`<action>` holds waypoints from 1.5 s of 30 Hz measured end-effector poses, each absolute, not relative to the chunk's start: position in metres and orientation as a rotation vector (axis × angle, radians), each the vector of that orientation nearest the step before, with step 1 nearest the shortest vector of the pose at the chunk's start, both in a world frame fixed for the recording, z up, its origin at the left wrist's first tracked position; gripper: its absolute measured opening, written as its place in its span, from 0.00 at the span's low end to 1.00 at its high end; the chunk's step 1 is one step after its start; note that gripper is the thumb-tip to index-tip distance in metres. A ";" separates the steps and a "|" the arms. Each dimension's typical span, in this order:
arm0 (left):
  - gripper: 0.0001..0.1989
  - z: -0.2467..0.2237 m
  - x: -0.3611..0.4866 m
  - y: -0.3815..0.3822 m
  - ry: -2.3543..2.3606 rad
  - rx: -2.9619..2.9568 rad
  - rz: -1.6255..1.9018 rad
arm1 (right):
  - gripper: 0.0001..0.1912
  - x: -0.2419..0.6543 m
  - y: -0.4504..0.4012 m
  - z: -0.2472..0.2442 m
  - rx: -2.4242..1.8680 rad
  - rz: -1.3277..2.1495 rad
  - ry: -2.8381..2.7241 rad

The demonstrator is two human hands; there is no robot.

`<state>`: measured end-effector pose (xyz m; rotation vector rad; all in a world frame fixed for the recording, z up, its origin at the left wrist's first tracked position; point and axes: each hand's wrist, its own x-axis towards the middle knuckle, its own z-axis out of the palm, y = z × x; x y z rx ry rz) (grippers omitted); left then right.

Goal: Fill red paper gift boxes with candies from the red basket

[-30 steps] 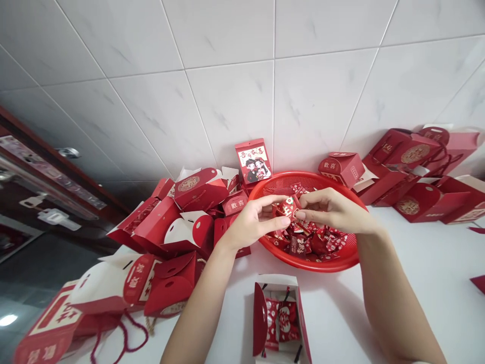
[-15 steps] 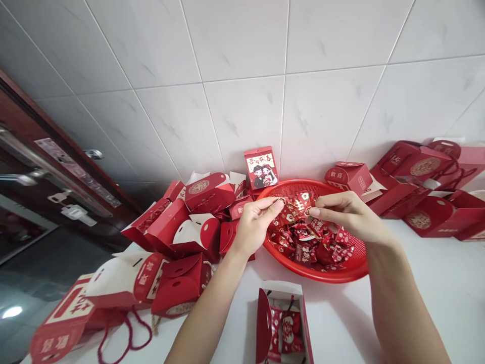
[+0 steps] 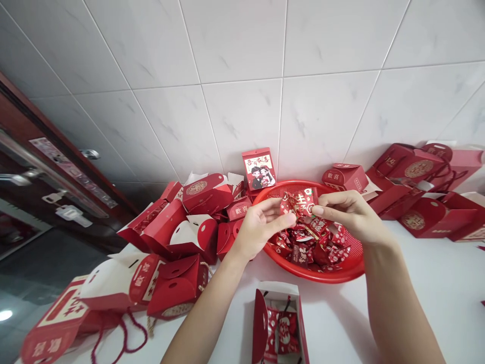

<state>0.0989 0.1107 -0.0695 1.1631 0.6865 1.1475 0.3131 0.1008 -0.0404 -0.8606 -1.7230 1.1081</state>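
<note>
Between both hands a red wrapped candy packet (image 3: 299,202) with white lettering is held above a red plastic basket (image 3: 322,276). My left hand (image 3: 261,225) grips its left end, thumb in front and fingers behind. My right hand (image 3: 346,212) pinches the right end between thumb and fingers. Inside the basket lie several red wrapped candies (image 3: 322,242), some with white dots. Nearer to me stands an open red gift box (image 3: 260,326) with a white lining. A few red packets (image 3: 288,331) lie in that box.
Several red gift boxes (image 3: 176,288), some with open flaps, crowd the left side of the white table (image 3: 333,323). More boxes (image 3: 435,217) stand on the right. A box with a cartoon couple (image 3: 259,169) leans near the tiled wall (image 3: 242,111). A dark door with keys (image 3: 74,215) is at left.
My left thumb has moved down along the packet and my left fingers now reach behind it, so more of its printed front shows. The view has shifted slightly.
</note>
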 end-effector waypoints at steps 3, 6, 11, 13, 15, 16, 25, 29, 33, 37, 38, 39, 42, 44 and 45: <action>0.20 -0.067 0.095 0.110 0.714 1.208 1.149 | 0.19 0.313 0.099 -0.038 -0.894 1.094 -1.762; 0.15 -0.066 0.091 0.113 0.595 1.222 1.093 | 0.19 0.316 0.097 -0.038 -0.933 1.120 -1.827; 0.13 -0.070 0.090 0.115 0.470 1.152 1.016 | 0.22 0.322 0.096 -0.036 -0.898 1.229 -1.820; 0.15 -0.072 0.093 0.115 0.492 1.151 1.008 | 0.22 0.324 0.094 -0.035 -0.897 1.257 -1.811; 0.17 -0.072 0.096 0.114 0.517 1.184 1.001 | 0.22 0.325 0.093 -0.033 -0.901 1.260 -1.818; 0.17 -0.072 0.098 0.114 0.523 1.207 1.011 | 0.21 0.324 0.092 -0.033 -0.904 1.251 -1.829; 0.26 -0.068 0.102 0.109 0.737 1.566 1.290 | 0.22 0.318 0.095 -0.038 -1.008 1.146 -1.972; 0.23 -0.066 0.101 0.106 0.716 1.651 1.299 | 0.25 0.316 0.098 -0.040 -1.012 1.150 -1.968; 0.24 -0.070 0.104 0.106 0.735 1.468 1.284 | 0.29 0.315 0.099 -0.040 -0.956 1.157 -1.952; 0.20 -0.073 0.110 0.107 0.610 1.088 1.241 | 0.28 0.318 0.099 -0.042 -0.948 1.173 -1.916; 0.19 -0.073 0.111 0.107 0.586 1.035 1.222 | 0.28 0.319 0.100 -0.042 -0.942 1.182 -1.907; 0.18 -0.072 0.111 0.107 0.571 1.005 1.208 | 0.28 0.319 0.100 -0.042 -0.936 1.193 -1.898; 0.18 -0.070 0.108 0.107 0.570 1.012 1.161 | 0.28 0.319 0.099 -0.040 -0.923 1.229 -1.879; 0.17 -0.069 0.105 0.108 0.580 1.047 1.130 | 0.28 0.318 0.098 -0.039 -0.925 1.251 -1.868; 0.16 -0.069 0.104 0.108 0.581 1.068 1.120 | 0.28 0.317 0.098 -0.038 -0.930 1.259 -1.863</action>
